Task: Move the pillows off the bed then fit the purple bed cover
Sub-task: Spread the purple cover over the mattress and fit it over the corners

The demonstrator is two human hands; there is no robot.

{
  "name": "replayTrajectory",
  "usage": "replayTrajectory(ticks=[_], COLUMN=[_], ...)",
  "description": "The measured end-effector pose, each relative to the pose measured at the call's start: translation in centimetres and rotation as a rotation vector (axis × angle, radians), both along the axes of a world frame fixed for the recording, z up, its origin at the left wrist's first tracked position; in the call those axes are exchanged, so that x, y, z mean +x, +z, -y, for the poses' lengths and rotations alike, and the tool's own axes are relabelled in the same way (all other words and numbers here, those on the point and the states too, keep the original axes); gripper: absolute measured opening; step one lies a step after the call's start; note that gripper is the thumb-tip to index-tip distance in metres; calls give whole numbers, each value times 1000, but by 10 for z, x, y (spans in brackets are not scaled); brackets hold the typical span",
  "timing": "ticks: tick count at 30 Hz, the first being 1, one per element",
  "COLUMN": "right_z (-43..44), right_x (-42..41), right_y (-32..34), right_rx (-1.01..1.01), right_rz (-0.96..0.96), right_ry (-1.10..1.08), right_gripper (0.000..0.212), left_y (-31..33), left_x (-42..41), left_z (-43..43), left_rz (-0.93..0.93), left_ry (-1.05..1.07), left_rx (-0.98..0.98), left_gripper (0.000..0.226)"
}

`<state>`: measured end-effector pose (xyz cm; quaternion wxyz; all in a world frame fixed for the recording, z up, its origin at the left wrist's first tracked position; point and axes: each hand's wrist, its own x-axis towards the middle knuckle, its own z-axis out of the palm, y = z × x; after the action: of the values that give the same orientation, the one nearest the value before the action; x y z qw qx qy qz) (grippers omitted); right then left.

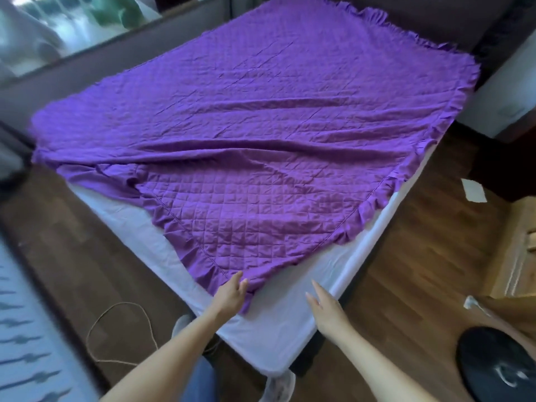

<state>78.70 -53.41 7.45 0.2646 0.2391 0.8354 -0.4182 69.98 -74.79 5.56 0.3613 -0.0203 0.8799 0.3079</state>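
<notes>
A quilted purple bed cover (246, 134) with a frilled edge lies spread askew over a bed with a white mattress (278, 326). The mattress's near corner and both near edges show bare. My left hand (232, 294) rests on the frill at the cover's nearest corner, fingers curled on the cloth; whether it pinches it is unclear. My right hand (323, 307) hovers over the bare white corner just right of that frill, fingers apart and holding nothing. No pillows are visible on the bed.
Brown wooden floor surrounds the bed. A thin cord (121, 329) loops on the floor at the left, next to a patterned rug (26, 343). A round black object (499, 369) sits at the lower right. A white paper (474, 190) lies on the floor at the right.
</notes>
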Motion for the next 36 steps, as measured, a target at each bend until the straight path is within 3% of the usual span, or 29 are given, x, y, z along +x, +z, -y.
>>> replayTrajectory(ticks=[8,14,17,19,21,23,25,26,32,36], right_z=[38,68,84,91,89,86,79,75,39,17], right_x=[-35,-71,-89,-99,-104,-105,-103,-96,-38,-27], right_y=[-49,-106,-139,-166,-188,-196,-194,-188,-170,-155], right_rx=[82,448,530,555,572,552,516,472,382,264], right_rz=[-2,-33,-139,-180,-224,-252,-326,-325,-327,-297], right_ry=[299,618,639,685,755,789,745,743,755,799], right_gripper=[57,67,78,64,24,21,5,14,18,26], left_y=[-25,-58,-78,-92,-102,-111,-117,-119,-115,-107], left_x=[-1,-25,-33,-36,-40,-45,-47,-45,-29,-2], left_z=[26,36,44,50,55,59,61,59,42,21], left_rz=[29,16,-29,-47,-61,-66,-95,-114,-182,-75], left_ry=[35,12,-24,-47,-67,-64,-79,-95,-246,-362], left_rx=[-68,-91,-117,-124,-129,-128,-137,-142,-191,-254], left_gripper=[57,55,57,57,57,55,51,50,61,66])
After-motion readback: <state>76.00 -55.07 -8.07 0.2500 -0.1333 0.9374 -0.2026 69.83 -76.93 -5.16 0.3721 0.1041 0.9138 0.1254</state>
